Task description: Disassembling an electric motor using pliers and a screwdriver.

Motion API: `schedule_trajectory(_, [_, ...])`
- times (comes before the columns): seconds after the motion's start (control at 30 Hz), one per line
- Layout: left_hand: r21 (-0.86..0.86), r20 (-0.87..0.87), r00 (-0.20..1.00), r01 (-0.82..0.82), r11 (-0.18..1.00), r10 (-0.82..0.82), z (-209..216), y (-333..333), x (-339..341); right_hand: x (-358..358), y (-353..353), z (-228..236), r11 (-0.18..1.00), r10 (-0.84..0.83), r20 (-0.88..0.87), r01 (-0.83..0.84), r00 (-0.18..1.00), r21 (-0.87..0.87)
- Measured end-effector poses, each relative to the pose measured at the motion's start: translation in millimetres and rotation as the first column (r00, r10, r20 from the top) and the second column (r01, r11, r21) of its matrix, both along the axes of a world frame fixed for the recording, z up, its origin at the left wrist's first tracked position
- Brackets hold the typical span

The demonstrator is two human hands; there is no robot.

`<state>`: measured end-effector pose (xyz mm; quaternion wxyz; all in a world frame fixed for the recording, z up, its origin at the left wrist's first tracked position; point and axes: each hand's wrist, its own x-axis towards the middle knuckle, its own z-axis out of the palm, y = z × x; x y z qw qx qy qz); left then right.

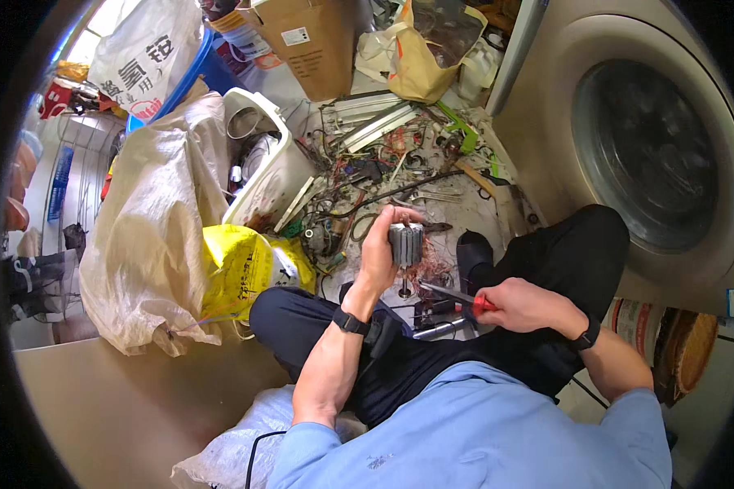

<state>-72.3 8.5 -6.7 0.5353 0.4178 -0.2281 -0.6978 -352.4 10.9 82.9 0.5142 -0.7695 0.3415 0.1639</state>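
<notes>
Centrally in the frame, the left hand (381, 248) gripped a small motor core (405, 244) with loose copper wire, while the right hand (520, 306) closed around a red-handled screwdriver (457, 297) just below it, above scattered scrap on the floor (465, 208).

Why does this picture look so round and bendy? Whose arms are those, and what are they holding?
A camera worn on a person's head took it, looking down; its wide lens bends straight edges. The arms are that person's own. They sit cross-legged on the floor beside a washing machine. The left hand holds up a small grey motor part with copper wire hanging from it. The right hand grips a red-handled screwdriver pointed toward it. Ahead lie tangled wires and scrap, sacks and a yellow bag.
</notes>
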Motion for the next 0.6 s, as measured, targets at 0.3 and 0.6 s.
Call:
schedule_trajectory(0.3, [-0.096, -0.050, 0.996, 0.073, 0.993, -0.078, 13, 6, 0, -21, -38, 50, 0.944, 0.013, 0.011, -0.016, 1.000, 0.330])
schedule_trajectory(0.6, [-0.109, -0.126, 0.982, 0.128, 0.986, -0.142, 19, 5, -8, 1, -32, 0, 0.776, -0.144, 0.302, 0.297, 0.943, -0.557])
